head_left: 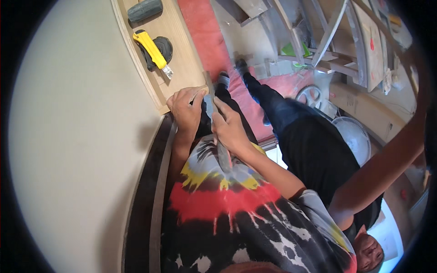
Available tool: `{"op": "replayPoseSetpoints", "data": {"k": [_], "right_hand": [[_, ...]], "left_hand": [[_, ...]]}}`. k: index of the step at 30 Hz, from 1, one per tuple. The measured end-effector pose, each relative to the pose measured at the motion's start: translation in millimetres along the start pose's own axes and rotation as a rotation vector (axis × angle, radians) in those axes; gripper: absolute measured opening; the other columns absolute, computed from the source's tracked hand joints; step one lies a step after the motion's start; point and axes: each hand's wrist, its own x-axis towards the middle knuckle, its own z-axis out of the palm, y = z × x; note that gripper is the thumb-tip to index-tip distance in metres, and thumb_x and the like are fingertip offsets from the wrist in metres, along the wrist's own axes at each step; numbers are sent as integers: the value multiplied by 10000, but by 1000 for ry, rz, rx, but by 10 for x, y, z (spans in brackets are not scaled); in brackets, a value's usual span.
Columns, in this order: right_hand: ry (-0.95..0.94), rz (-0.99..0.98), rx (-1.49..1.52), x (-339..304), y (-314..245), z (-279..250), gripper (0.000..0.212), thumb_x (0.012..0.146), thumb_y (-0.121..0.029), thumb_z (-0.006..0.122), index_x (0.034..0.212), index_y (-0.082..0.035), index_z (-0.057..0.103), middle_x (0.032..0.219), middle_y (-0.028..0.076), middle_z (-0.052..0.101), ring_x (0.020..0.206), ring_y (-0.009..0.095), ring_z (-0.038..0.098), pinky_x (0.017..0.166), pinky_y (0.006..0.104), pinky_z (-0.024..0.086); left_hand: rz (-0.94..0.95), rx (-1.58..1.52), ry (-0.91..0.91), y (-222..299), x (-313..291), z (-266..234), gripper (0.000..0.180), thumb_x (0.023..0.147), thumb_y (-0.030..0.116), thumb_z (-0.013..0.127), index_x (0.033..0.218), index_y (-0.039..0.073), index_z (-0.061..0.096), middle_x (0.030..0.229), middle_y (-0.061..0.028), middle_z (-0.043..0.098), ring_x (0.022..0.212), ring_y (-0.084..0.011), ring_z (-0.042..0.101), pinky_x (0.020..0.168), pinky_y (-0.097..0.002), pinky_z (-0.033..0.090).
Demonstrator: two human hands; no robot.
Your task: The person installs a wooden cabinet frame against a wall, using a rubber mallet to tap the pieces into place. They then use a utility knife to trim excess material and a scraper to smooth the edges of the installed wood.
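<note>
My right hand (pixel 230 129) is closed around a long, narrow grey-brown strip (pixel 223 157). The strip runs from the end of a pale wooden ledge (pixel 182 54) back toward my shirt; its material is unclear. Just left of it, my left hand (pixel 185 109) has its fingers bent and pressed together at the ledge's near end. What those fingers pinch is mostly hidden. A small blue-grey patch (pixel 209 105) shows between my hands. Farther up the ledge lie a yellow utility knife (pixel 152 50), a black tape measure (pixel 164 48) beneath it, and a dark grey block-like object (pixel 145 11).
A plain pale wall (pixel 82 113) borders my left side. Close on my right stands another person (pixel 314 141) in dark clothes, one arm stretched out. A red floor covering (pixel 205 36), a fan (pixel 353 139), cardboard boxes (pixel 364 107) and leaning wooden frames (pixel 368 50) lie beyond.
</note>
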Motion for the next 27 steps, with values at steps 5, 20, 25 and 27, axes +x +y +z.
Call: {"op": "replayPoseSetpoints", "data": {"k": [5, 20, 25, 27], "right_hand": [[-9, 43, -18, 185, -41, -130, 515, 973, -123, 527, 1456, 33, 436, 662, 47, 570, 514, 118, 524, 470, 287, 458], [-5, -44, -29, 53, 4, -84, 517, 954, -130, 522, 1434, 53, 459, 678, 58, 585, 597, 101, 553, 569, 273, 469], [32, -147, -104, 412, 53, -32, 497, 962, -133, 524, 1422, 49, 475, 663, 57, 590, 572, 99, 551, 549, 275, 466], [44, -66, -34, 393, -59, -45, 495, 964, -135, 528, 1422, 43, 475, 651, 52, 583, 545, 101, 542, 521, 278, 461]], "left_hand": [[-65, 42, -25, -10, -80, -37, 156, 847, 239, 735, 938, 115, 754, 972, -38, 721, 963, -230, 630, 928, -389, 366], [-15, -10, -15, 50, 31, -42, 145, 840, 215, 751, 915, 91, 753, 943, -49, 735, 935, -241, 655, 895, -388, 401], [-11, 12, -22, 35, 6, -29, 141, 839, 217, 753, 899, 90, 751, 933, -45, 734, 922, -242, 656, 891, -387, 405], [8, 30, -8, 13, 49, -40, 132, 834, 209, 756, 890, 90, 751, 925, -46, 734, 909, -246, 657, 881, -385, 412]]}}
